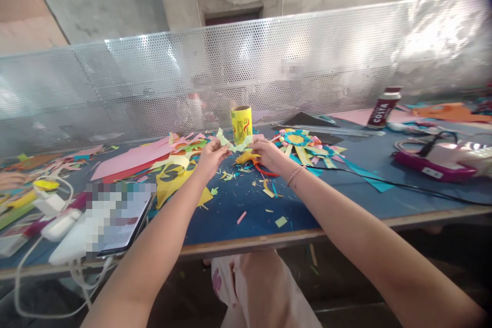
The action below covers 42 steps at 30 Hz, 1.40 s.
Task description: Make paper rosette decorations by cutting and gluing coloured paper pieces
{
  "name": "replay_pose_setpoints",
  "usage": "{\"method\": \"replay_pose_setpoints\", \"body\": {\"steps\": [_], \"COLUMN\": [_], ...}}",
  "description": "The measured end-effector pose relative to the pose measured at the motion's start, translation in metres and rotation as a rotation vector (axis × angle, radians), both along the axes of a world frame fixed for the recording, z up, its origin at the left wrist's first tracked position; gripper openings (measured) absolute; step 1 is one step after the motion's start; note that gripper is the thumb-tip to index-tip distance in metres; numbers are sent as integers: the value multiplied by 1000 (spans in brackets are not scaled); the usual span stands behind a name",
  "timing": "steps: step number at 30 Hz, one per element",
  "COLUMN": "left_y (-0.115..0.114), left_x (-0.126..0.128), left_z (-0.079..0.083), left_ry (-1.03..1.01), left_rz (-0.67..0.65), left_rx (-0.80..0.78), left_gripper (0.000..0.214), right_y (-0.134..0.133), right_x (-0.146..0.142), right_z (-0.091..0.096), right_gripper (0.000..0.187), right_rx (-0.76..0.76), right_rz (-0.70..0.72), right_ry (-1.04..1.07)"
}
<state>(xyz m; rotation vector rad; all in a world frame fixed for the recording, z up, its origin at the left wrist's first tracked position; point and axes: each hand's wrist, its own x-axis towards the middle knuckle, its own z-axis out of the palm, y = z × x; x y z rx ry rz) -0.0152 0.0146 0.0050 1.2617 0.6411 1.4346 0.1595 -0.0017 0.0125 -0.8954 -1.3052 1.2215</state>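
Two hands, one strip, paper scraps everywhere

So the left hand has its thumb and fingers pinched on one end of a pale green strip, and the right hand is pinched on the other end. The strip is up over the blue table, between the two hands and in front of a yellow tube standing upright. A crumpled yellow piece sits just under the right fingers; can't tell if they touch.

Right of that there's a paper flower, then a bottle further back and a purple power strip nearer the edge. Over on the left: a pink sheet, plus a phone near the left forearm. Tiny offcuts are scattered below the hands.
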Motion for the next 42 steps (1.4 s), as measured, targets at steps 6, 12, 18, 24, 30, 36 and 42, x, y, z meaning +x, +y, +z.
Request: {"method": "replay_pose_setpoints", "body": {"steps": [6,12,18,24,30,36,42], "left_y": [0,-3,-5,-6,-5,-6,-8], "left_x": [2,4,5,5,6,6,6], "left_z": [-2,-1,1,1,0,1,3], "left_ry": [7,7,-2,-18,-15,-22,-22], "left_rz": [-24,-32,-58,-60,-58,-52,-53], "left_rx": [30,14,19,23,37,37,34], "left_gripper": [24,24,23,25,24,23,22], "right_y": [-5,-5,-8,-7,-5,-4,-8], "right_x": [-6,-7,-8,-7,-6,-6,-7], "right_z": [3,1,3,4,2,1,4], "right_gripper": [21,20,19,18,15,14,14], "right_rx": [-58,-62,-74,-76,-49,-36,-53], "right_rz": [60,44,39,57,72,79,75], "right_ry": [119,70,97,125,81,31,44]}}
